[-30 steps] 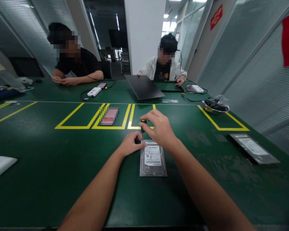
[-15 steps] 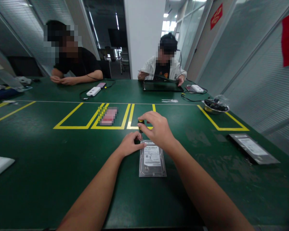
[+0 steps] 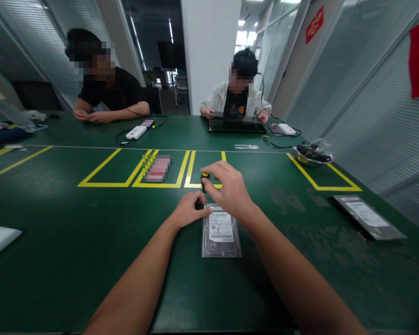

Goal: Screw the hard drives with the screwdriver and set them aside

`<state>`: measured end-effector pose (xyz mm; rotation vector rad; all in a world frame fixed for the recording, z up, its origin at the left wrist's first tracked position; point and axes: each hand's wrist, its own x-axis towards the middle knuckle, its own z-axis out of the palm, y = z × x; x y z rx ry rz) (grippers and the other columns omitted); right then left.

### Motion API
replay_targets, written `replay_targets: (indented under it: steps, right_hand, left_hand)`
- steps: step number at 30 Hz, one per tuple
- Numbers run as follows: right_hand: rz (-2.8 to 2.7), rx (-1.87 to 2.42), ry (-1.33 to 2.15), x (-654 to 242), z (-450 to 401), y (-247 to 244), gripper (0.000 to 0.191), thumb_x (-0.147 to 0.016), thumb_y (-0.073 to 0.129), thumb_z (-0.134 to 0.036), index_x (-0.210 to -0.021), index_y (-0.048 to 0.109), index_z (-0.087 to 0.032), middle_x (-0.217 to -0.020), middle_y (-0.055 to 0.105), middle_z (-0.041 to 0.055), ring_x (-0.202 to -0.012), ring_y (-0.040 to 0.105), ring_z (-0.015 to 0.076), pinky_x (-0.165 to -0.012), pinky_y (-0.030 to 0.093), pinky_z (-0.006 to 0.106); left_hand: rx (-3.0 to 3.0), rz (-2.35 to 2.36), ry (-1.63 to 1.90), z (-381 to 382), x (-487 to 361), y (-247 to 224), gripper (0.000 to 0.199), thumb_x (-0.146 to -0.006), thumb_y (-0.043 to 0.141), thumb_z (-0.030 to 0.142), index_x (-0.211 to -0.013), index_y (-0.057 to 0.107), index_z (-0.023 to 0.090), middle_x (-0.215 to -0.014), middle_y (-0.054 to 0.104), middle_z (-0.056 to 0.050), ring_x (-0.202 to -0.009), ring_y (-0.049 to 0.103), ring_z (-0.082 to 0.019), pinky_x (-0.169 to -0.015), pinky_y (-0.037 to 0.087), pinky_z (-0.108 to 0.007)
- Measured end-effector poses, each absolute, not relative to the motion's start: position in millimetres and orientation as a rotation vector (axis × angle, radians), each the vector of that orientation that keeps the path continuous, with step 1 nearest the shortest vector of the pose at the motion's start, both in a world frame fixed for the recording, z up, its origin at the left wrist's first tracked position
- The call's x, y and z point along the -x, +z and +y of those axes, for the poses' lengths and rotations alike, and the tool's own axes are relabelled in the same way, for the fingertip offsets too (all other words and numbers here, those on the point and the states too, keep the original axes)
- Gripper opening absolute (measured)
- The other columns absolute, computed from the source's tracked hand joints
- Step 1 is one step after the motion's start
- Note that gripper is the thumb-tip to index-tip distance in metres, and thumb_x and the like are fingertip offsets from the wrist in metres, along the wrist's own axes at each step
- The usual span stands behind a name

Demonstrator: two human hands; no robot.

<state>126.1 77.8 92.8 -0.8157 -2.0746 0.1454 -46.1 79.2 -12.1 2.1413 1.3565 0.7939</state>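
A silver hard drive (image 3: 220,232) with a white label lies flat on the green table (image 3: 101,242), in front of me. Above its far left corner a small black and yellow screwdriver (image 3: 205,182) stands upright, its handle pinched between the thumb and fingers of my right hand (image 3: 232,188). The shaft reaches down to that corner. My left hand (image 3: 190,209) is at the same corner, with the thumb on the drive's top and the fingers curled around the lower shaft. Its fingertips partly hide the screwdriver's tip.
Yellow tape outlines (image 3: 160,185) mark the table, one around a pink pixelated item (image 3: 158,168). To the right are a second drive-like metal unit (image 3: 370,216) and a metal bowl (image 3: 312,160) of dark parts. Two people sit opposite; one holds a dark panel (image 3: 235,118).
The person opposite on the right has lowered the dark panel's left side. My hands, the screwdriver and the drive look nearly unchanged.
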Motion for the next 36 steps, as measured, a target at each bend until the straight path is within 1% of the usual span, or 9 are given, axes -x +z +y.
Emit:
replay_targets:
  steps: [5,9,13,16,19,24,28,33,36]
  right_hand:
    - [-2.047,0.812,0.138,-124.7,78.8,89.0,0.015,-0.087,0.061,-0.030,-0.096,0.066,-0.020,-0.094,0.061,0.0054,-0.091,0.057,0.0179,-0.083,0.047,0.033]
    - [-2.056,0.829,0.132,-124.4,77.9,89.9,0.010,-0.088,0.058,-0.025,-0.093,0.065,-0.020,-0.092,0.062,0.0051,-0.091,0.057,0.0176,-0.082,0.046,0.032]
    - [-2.081,0.842,0.104,-124.5,76.8,91.7,0.014,-0.087,0.056,-0.021,-0.098,0.065,-0.018,-0.095,0.064,0.0059,-0.088,0.056,0.0176,-0.082,0.045,0.033]
    - [-2.084,0.829,0.094,-124.5,77.5,90.4,0.015,-0.087,0.057,-0.023,-0.099,0.065,-0.018,-0.096,0.064,0.0059,-0.090,0.056,0.0183,-0.084,0.045,0.034]
    - [-2.074,0.821,0.110,-124.7,78.5,88.9,0.014,-0.088,0.059,-0.029,-0.097,0.065,-0.019,-0.095,0.063,0.0058,-0.093,0.056,0.0189,-0.084,0.045,0.034]
    - [-2.086,0.837,0.123,-125.8,78.8,90.3,0.011,-0.087,0.058,-0.023,-0.095,0.063,-0.019,-0.095,0.064,0.0053,-0.092,0.057,0.0182,-0.084,0.045,0.033]
    - [-2.079,0.837,0.132,-126.5,78.2,90.9,0.014,-0.087,0.055,-0.020,-0.099,0.062,-0.019,-0.098,0.065,0.0053,-0.092,0.057,0.0181,-0.084,0.045,0.034]
    - [-2.048,0.857,0.168,-126.7,77.8,91.2,0.012,-0.086,0.061,-0.028,-0.095,0.063,-0.020,-0.097,0.062,0.0054,-0.092,0.057,0.0178,-0.082,0.046,0.033]
    - [-2.045,0.880,0.170,-127.1,77.8,92.4,0.010,-0.086,0.060,-0.026,-0.093,0.064,-0.020,-0.093,0.061,0.0049,-0.090,0.057,0.0177,-0.081,0.046,0.033]
  left_hand:
    - [-2.134,1.358,0.825,79.6,45.9,-13.5,0.036,-0.073,0.070,0.047,-0.089,0.057,0.018,-0.083,0.060,-0.001,-0.075,0.054,-0.018,-0.067,0.041,-0.030]
    - [-2.145,1.363,0.810,79.8,46.6,-14.1,0.036,-0.074,0.069,0.048,-0.092,0.058,0.019,-0.085,0.061,-0.001,-0.076,0.054,-0.019,-0.068,0.042,-0.031]
    - [-2.144,1.355,0.816,80.2,46.8,-15.0,0.036,-0.074,0.070,0.048,-0.092,0.059,0.019,-0.089,0.062,-0.003,-0.080,0.055,-0.020,-0.071,0.043,-0.032]
    - [-2.132,1.358,0.834,80.4,46.1,-14.9,0.037,-0.073,0.070,0.048,-0.090,0.058,0.018,-0.090,0.062,-0.003,-0.081,0.056,-0.021,-0.071,0.043,-0.032]
    - [-2.130,1.358,0.835,80.1,45.4,-13.4,0.036,-0.072,0.070,0.049,-0.085,0.056,0.019,-0.083,0.060,-0.001,-0.076,0.054,-0.019,-0.067,0.042,-0.031]
    - [-2.144,1.354,0.832,79.3,45.6,-10.7,0.033,-0.072,0.070,0.047,-0.081,0.055,0.019,-0.078,0.058,0.001,-0.072,0.052,-0.018,-0.064,0.038,-0.029]
    - [-2.121,1.353,0.831,79.0,45.7,-10.3,0.033,-0.071,0.071,0.046,-0.082,0.055,0.019,-0.079,0.059,0.001,-0.072,0.053,-0.017,-0.065,0.038,-0.029]
    - [-2.115,1.360,0.834,78.1,45.3,-8.2,0.034,-0.072,0.071,0.047,-0.081,0.054,0.019,-0.079,0.059,0.001,-0.072,0.053,-0.017,-0.065,0.039,-0.029]
    - [-2.116,1.340,0.821,77.3,45.3,-6.0,0.034,-0.072,0.071,0.047,-0.082,0.054,0.019,-0.081,0.060,0.001,-0.074,0.054,-0.018,-0.066,0.039,-0.030]
